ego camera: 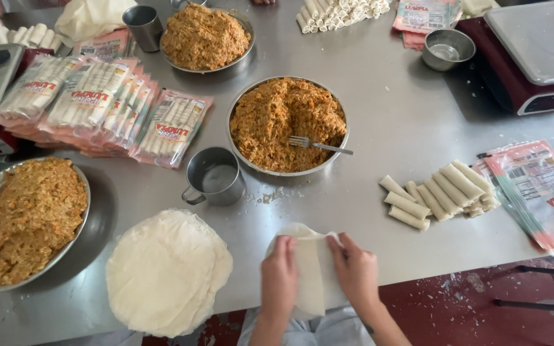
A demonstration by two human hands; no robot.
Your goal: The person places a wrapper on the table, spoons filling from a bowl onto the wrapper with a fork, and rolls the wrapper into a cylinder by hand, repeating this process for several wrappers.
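At the far left a wide metal bowl (78, 221) sits heaped with crumbly orange-brown filling (27, 214), and beside it lies my stack of wrappers (165, 272), thin, pale, floury rounds with ragged edges. Behind them clear packets of finished rolls (97, 102) overlap like tiles, and a dull steel mug (213, 176) stands by the middle bowl (235, 106), where a fork (318, 145) rests in the same coarse mix. My left hand (279, 272) and right hand (356, 272) meet at the near edge of the steel worktop (386, 115), both on one wrapper sheet (311, 269): the fingers of each hand are curled shut on its top corners, thumbs on top, and the sheet hangs soft and limp between them, its upper edge slightly folded. I judge I am peeling and spreading this single sheet, with no filling on it yet; laying it flat calls for a light pull, since it looks thin enough to tear. To the right a small pile of rolled pieces (440, 192) lies, smooth off-white cylinders, then flat printed bags (540, 192) near the edge, and a dark red scale (527, 57) behind.
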